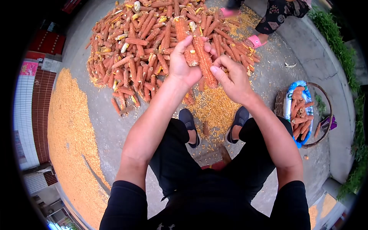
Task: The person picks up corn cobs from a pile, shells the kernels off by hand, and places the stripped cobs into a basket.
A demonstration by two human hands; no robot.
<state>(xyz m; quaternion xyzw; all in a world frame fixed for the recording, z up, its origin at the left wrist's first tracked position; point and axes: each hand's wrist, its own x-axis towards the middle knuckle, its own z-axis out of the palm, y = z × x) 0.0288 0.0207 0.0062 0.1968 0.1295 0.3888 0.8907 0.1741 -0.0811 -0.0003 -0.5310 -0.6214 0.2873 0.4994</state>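
My left hand (pixel 184 63) is wrapped under reddish, mostly stripped corn cobs. The longest corn cob (pixel 204 63) slants across the palm, with a few pale kernels on its side. A shorter cob (pixel 191 56) lies beside it, against the palm. My right hand (pixel 233 79) is closed at the long cob's lower end, thumb and fingers pressed to its side; some fingertips are hidden. Just beyond both hands spreads a large heap of corn cobs (pixel 147 42), some still bearing yellow or white kernels.
Loose kernels (pixel 214 111) lie between my shoes. A wide bed of kernels (pixel 73 145) covers the ground at left. On the right stands a lined basket (pixel 288 101) holding several cobs. Another person's leg (pixel 270 21) and pink sandal (pixel 256 41) are beyond the heap.
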